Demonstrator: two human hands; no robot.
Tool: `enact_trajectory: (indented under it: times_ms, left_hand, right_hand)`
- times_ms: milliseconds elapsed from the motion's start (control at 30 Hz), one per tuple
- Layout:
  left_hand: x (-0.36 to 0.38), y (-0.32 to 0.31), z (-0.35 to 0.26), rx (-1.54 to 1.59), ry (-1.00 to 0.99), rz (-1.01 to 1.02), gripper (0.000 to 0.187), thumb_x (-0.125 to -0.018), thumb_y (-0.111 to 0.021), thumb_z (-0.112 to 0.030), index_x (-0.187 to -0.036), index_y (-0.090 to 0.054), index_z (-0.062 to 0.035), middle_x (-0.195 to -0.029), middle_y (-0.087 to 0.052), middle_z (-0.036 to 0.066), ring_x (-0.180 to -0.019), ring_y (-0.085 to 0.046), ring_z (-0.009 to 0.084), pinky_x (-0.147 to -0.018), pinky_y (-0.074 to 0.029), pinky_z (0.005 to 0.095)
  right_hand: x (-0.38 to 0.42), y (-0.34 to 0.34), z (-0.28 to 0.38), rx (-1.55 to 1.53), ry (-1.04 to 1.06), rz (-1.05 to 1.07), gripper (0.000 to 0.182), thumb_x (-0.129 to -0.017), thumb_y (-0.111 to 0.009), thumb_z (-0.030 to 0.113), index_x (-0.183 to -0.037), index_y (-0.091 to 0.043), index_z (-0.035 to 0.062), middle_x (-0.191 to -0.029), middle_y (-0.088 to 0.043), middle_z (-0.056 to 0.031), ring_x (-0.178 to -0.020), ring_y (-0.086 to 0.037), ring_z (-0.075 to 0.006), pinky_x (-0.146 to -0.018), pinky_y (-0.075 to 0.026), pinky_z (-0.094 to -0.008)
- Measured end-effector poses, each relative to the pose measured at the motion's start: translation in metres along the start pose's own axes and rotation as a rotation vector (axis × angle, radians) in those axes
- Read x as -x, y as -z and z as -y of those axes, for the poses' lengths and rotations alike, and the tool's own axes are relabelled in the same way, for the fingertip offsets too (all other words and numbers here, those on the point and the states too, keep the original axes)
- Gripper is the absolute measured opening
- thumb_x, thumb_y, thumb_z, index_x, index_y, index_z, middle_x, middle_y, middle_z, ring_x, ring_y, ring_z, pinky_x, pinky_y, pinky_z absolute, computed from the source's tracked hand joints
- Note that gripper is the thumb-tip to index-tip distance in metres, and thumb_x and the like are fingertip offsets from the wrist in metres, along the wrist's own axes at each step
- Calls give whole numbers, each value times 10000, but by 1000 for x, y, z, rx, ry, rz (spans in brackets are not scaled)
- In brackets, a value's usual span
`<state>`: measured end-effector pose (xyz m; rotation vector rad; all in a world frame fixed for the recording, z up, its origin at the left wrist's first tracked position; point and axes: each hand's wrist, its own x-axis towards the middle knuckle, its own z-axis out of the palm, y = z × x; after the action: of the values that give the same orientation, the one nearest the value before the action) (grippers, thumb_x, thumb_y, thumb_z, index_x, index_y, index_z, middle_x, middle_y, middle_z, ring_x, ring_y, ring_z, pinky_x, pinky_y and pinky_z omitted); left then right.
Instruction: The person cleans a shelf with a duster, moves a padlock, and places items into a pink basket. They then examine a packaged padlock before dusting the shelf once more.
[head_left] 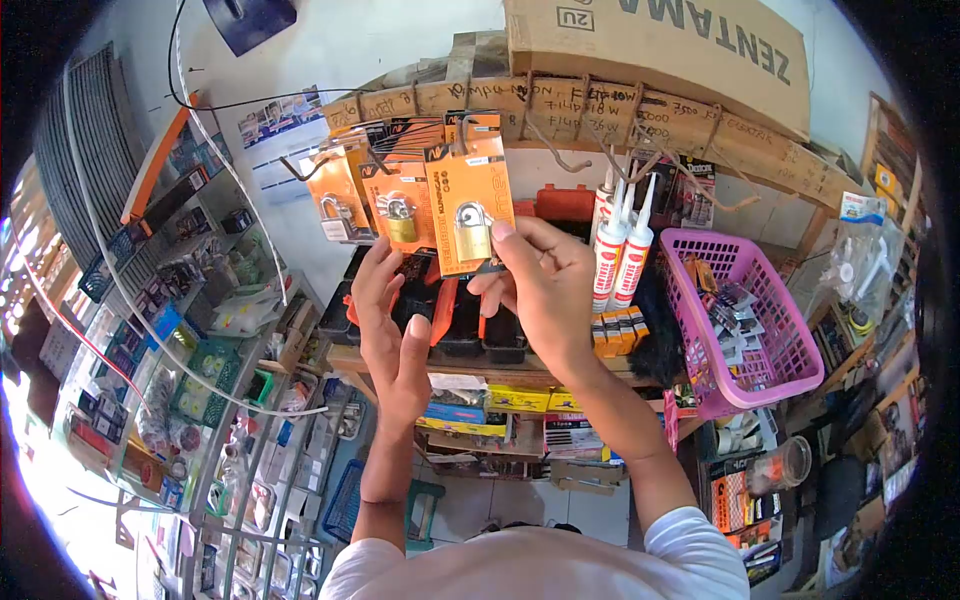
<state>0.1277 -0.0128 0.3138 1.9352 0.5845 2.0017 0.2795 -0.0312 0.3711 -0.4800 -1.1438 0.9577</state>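
Just above the middle of the view, a gold-bodied padlock on an orange card (468, 195) is standing nearly upright, tilting slightly, and is serving here as the hub of the clock. Between 4 and 5 o'clock, the right hand (545, 285) is curling partly closed and pinching the card's lower right edge, its thumb pressing on the front and its fingers reaching behind; whether anything else is also supporting the card, I cannot tell. At 7 o'clock, the left hand (390, 335) is hovering loosely open with its fingers pointing upward, gripping nothing visible. Toward 9 o'clock, more carded padlocks (402, 215) are hanging close beside the held one. At 6 o'clock, black plastic bins (463, 335) are resting on a wooden ledge (495, 370). At 4 o'clock, white sealant tubes (630, 265) are standing nozzle-up above small orange boxes (618, 331), and farther out a pink plastic basket (702, 350) is holding small packets. At 2 o'clock, a plank bearing handwriting (590, 105) is running below a cardboard box marked ZENTAMA (660, 50), its lettering appearing upside down.
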Motion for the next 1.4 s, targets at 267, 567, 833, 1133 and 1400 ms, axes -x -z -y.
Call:
enact_trajectory:
  times_ms: [267, 567, 833, 1133, 1400]
  left_hand:
    - [-2, -5, 2, -147, -53, 49, 538, -949, -493, -347, -1372, -431, -20, -1475, -366, 151, -1354, -365, 265, -1081, -302, 409]
    - [0, -8, -6, -100, -28, 136, 488, -892, -543, -180, -1330, -456, 18, -1465, -341, 197, -1375, -301, 324, -1133, -190, 419]
    - [9, -23, -11, -126, -58, 88, 534, -917, -515, -321, -1312, -460, 33, -1452, -359, 221, -1359, -334, 328, -1129, -215, 427]
    - [18, -48, -11, -1, -47, 121, 565, -934, -495, -398, -1310, -456, 22, -1454, -352, 220, -1389, -293, 343, -1139, -196, 449]
    - [27, -56, -17, 16, -40, 153, 564, -926, -523, -431, -1268, -482, 15, -1449, -357, 218, -1403, -265, 346, -1140, -176, 467]
  right_hand:
    - [-44, 22, -41, 230, 75, -24, 284, -967, -554, 243, -933, -627, -29, -687, -671, -115, -487, -590, -102, -453, -433, -213]
    - [-93, 44, -63, 590, 213, -103, 291, -974, -530, 211, -898, -604, -59, -704, -676, -124, -549, -635, -110, -498, -489, -243]
    - [-39, 65, 8, 1462, -119, 237, 566, -891, -514, 527, -1029, -622, -12, -935, -667, -241, -958, -621, -437, -844, -489, -495]
    - [-51, 204, 108, 1568, -865, 293, 491, -890, -537, 467, -1024, -669, 13, -857, -704, -143, -639, -684, -214, -585, -535, -419]
    - [-52, 431, 23, 1873, -623, 192, 445, -860, -552, 434, -965, -670, 17, -840, -688, -200, -724, -680, -320, -664, -530, -428]
